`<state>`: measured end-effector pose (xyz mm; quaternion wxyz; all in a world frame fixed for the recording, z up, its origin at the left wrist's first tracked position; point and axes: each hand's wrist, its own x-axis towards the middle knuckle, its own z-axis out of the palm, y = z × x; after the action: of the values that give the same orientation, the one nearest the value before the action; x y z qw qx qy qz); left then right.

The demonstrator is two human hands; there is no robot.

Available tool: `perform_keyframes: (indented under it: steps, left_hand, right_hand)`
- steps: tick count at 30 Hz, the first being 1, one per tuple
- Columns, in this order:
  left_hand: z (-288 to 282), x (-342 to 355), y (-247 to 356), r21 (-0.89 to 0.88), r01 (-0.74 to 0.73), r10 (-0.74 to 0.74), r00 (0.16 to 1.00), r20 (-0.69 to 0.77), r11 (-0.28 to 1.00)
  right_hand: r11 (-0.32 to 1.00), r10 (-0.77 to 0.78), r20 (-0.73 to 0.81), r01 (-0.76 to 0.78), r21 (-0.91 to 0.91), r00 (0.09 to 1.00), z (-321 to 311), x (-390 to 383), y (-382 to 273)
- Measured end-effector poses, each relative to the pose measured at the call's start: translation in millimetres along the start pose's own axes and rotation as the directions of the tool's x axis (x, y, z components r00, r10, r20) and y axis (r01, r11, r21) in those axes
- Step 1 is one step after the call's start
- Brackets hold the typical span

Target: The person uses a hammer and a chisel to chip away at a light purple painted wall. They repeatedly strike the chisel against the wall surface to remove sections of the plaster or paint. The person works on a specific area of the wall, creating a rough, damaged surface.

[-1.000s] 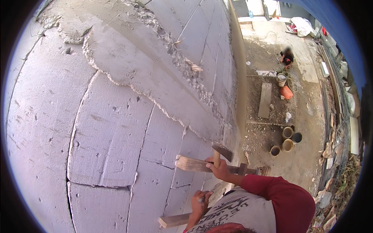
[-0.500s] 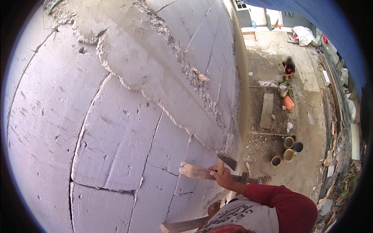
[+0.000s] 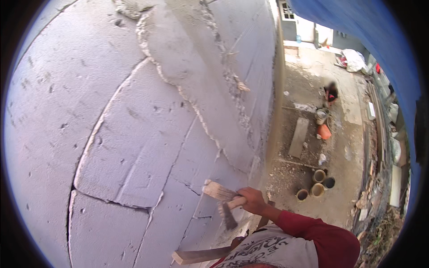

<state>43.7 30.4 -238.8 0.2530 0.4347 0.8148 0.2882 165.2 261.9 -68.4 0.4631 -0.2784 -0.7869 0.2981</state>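
My right hand (image 3: pixel 253 200), in a dark red sleeve, is closed round the short wooden handle of a hammer (image 3: pixel 229 216). Its dark, wedge-shaped head hangs below and left of the fist, close to the wall. Just behind hand and hammer a rough wooden plank (image 3: pixel 218 190) sticks out toward the wall; whether the hand touches it I cannot tell. Lower down, my left hand (image 3: pixel 237 242) is small and mostly hidden by my shirt, beside a second timber (image 3: pixel 193 256). The wall (image 3: pixel 120 156) is of pale blocks with a band of grey mortar (image 3: pixel 192 71).
Far below on the right is the ground, with several buckets (image 3: pixel 317 189), a long board (image 3: pixel 298 137) and an orange container (image 3: pixel 324 131). Another person (image 3: pixel 331 93) crouches there. Stacked timber (image 3: pixel 374 120) lines the right side, under a blue sheet (image 3: pixel 353 24).
The hammer has turned over in my right hand: its head was above and right of the fist, now below and left. The view has shifted too, moving the mortar band up and right.
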Motion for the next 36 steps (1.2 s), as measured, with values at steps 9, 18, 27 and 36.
perform_keyframes:
  steps: [9, 18, 27, 36]
  left_hand:
    - [13, -26, -45, -0.006, 0.029, -0.027, 0.979, 0.202, 1.0]
    - [26, -28, -77, 0.023, 0.093, -0.095, 0.945, 0.313, 0.995]
    - [52, -31, -107, 0.04, 0.101, -0.109, 0.92, 0.376, 0.994]
    - [65, -49, -90, 0.119, 0.104, -0.131, 0.961, 0.243, 0.987]
  right_hand:
    - [0.939, -0.333, -0.096, 0.32, -0.126, 0.938, -12, 70, -60]
    - [0.793, -0.501, -0.077, 0.421, -0.44, 0.862, 14, 82, -60]
    - [0.778, -0.585, -0.125, 0.511, -0.365, 0.801, 24, 89, -38]
    - [0.745, -0.634, -0.154, 0.546, -0.384, 0.758, 34, 94, -32]
